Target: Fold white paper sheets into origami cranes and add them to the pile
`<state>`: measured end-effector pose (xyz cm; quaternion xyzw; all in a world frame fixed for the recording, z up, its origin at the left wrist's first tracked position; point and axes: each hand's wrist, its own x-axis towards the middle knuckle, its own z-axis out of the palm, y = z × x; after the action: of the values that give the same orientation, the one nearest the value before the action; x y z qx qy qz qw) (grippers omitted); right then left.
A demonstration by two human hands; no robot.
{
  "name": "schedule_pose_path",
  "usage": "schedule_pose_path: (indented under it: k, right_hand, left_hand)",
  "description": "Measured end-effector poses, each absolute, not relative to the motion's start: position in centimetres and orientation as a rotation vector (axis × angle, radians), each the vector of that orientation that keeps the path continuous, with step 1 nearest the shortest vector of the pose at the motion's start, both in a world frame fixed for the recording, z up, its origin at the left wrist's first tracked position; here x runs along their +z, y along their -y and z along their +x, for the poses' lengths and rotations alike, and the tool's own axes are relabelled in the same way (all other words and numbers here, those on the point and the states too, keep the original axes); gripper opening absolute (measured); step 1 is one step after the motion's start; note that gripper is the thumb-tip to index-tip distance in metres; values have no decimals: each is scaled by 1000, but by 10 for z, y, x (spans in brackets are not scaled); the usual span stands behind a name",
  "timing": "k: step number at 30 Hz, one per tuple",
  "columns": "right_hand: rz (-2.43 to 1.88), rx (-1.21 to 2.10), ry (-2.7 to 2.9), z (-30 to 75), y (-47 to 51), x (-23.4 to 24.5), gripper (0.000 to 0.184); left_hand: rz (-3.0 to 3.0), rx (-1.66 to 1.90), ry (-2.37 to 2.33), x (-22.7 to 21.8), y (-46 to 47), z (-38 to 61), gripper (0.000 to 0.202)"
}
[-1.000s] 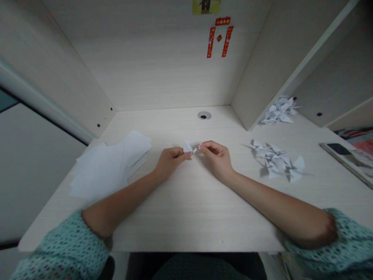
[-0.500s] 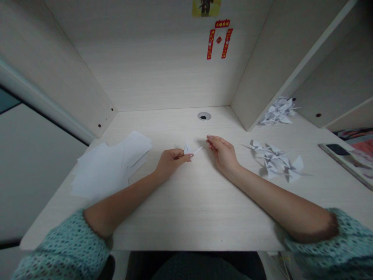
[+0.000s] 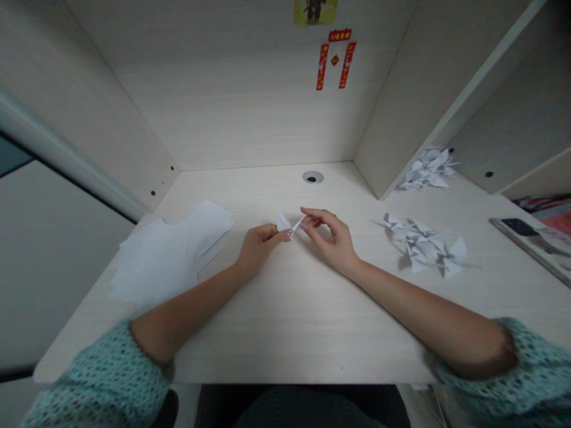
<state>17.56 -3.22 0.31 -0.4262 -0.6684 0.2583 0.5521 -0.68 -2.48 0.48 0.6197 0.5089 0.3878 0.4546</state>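
A small folded white paper crane (image 3: pixel 282 222) is held just above the desk in front of me. My left hand (image 3: pixel 263 242) pinches its lower part between thumb and fingers. One pointed flap stands up, and a narrow point (image 3: pixel 297 224) sticks out to the right. The fingers of my right hand (image 3: pixel 333 238) are around the tip of that narrow point, the index finger stretched above it and the thumb below. The paper inside my left grip is hidden.
Loose white paper sheets (image 3: pixel 156 258) lie at the left. Several folded paper cranes (image 3: pixel 422 244) rest at the right, with a further pile of cranes (image 3: pixel 429 169) behind the divider (image 3: pixel 401 113). A phone (image 3: pixel 517 227) sits at the far right. A cable hole (image 3: pixel 313 177) is at the back.
My right hand has moved left to the crane's narrow point, its fingers closing around the tip. My left hand and the crane have shifted slightly left, and the narrow point now stands steeper.
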Motion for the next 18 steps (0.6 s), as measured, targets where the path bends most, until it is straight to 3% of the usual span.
schedule_pose_path:
  k: [18]
  right_hand:
    - [-1049, 595, 1595, 178, 32, 0, 17]
  left_hand:
    - [1622, 938, -1251, 5, 28, -6, 34]
